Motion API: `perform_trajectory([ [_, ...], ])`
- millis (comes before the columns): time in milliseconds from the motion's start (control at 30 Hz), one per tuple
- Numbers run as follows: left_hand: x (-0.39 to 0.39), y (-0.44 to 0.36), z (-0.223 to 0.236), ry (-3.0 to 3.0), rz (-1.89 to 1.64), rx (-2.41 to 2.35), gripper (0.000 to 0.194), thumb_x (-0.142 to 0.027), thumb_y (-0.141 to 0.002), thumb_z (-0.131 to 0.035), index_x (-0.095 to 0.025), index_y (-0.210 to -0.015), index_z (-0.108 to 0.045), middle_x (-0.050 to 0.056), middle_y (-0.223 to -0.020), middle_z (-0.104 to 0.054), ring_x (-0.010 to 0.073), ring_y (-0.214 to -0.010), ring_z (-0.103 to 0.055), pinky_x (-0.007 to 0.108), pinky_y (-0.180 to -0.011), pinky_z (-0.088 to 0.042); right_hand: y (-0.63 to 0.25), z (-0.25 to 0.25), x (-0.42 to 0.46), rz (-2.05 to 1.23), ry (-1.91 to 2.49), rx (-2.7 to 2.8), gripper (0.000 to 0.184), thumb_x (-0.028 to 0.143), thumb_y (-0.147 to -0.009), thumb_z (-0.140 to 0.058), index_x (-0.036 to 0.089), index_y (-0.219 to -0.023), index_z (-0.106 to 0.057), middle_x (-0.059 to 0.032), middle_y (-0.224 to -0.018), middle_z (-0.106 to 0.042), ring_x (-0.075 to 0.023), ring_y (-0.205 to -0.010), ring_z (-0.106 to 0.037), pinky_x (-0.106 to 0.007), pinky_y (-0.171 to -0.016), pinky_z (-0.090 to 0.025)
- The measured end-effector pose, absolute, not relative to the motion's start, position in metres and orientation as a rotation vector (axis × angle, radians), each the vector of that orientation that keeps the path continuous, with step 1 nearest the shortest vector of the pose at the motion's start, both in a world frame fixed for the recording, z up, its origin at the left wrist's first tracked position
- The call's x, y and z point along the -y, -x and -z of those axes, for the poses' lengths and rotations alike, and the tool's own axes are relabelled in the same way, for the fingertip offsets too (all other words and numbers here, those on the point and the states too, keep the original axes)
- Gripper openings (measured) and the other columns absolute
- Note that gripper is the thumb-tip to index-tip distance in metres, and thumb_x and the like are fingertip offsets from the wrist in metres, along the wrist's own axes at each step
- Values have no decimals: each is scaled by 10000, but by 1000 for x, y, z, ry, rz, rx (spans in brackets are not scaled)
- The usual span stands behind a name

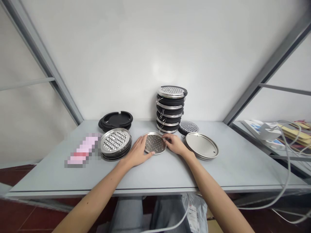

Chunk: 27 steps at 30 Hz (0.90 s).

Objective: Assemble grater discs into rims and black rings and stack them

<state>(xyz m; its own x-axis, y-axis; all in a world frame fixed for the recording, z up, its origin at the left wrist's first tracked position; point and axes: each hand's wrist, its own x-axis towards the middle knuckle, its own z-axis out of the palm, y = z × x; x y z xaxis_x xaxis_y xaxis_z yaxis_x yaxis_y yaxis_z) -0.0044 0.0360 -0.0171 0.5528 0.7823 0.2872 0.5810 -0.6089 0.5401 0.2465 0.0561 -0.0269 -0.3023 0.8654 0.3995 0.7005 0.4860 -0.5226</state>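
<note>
A round metal grater plate (155,144) lies on the table in front of me, between my two hands. My left hand (139,152) grips its left edge, fingers along the far side and thumb on the near rim. At the upper right rim, my right hand (175,144) is closed in a pinch; whatever sits between its fingertips is too small to make out. Left of my left hand is a stack of round grater plates (115,141) with raised teeth. A stack of plain round metal plates (202,144) lies beside my right forearm.
Behind stands a tall stack of black rings and metal plates (170,108) with wire clips. Black round holders (117,119) lie back left; a perforated disc (189,126) lies right of the tall stack. A blurred pink item (84,150) is at left. White cables (288,168) hang at right.
</note>
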Motion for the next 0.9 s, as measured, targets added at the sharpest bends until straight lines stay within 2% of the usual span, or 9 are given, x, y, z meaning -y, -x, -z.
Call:
perform_trajectory([
  [233,-35,5,15,-2427,-644,-1145,798,-452,-856,-575,-162,-1480,-171,176,-1519,-265,336,-1420,-199,516,-1141,-233,-247,28,-58,-339,1270,2053,190,187,-851,-511,166,-946,-675,-87,-1017,-695,-205,-938,-636,-344,-867,-482],
  [533,-36,3,17,-2464,-629,-1158,720,-462,-865,-557,-157,-1451,-270,171,-1510,-288,348,-1418,-199,537,-1131,-265,-248,26,-59,-359,1280,2061,190,180,-839,-528,174,-952,-681,-76,-1012,-702,-205,-908,-641,-327,-827,-492],
  [600,-33,2,13,-2513,-676,-1112,626,-421,-883,-537,-155,-1417,-348,160,-1498,-317,332,-1411,-233,524,-1131,-286,-249,27,-59,-364,1284,2060,192,178,-838,-527,175,-956,-679,-74,-1008,-704,-204,-899,-642,-327,-817,-493],
  [700,-22,2,-3,-2629,-901,-943,402,-311,-930,-449,-218,-1319,-485,84,-1411,-460,268,-1379,-321,495,-1142,-291,-250,30,-59,-355,1280,2054,192,182,-837,-532,178,-956,-682,-72,-1014,-703,-205,-910,-641,-334,-834,-490],
  [767,-15,9,-18,-2660,-1069,-980,362,-319,-937,-433,-232,-1274,-530,66,-1346,-522,263,-1376,-324,497,-1150,-268,-251,31,-58,-351,1281,2054,188,187,-836,-536,180,-951,-685,-71,-1013,-704,-205,-915,-641,-336,-842,-489],
  [833,-13,23,-35,-2642,-1108,-1161,404,-396,-923,-462,-219,-1280,-528,74,-1384,-482,278,-1390,-289,486,-1158,-241,-251,31,-57,-353,1289,2053,183,192,-834,-538,179,-942,-686,-69,-1004,-705,-202,-907,-643,-332,-833,-491],
  [900,-18,43,-49,-2610,-942,-1365,589,-521,-877,-504,-194,-1363,-446,100,-1462,-392,299,-1394,-276,468,-1150,-246,-251,30,-56,-356,1303,2048,178,199,-834,-539,176,-934,-685,-69,-996,-705,-201,-899,-644,-327,-820,-493],
])
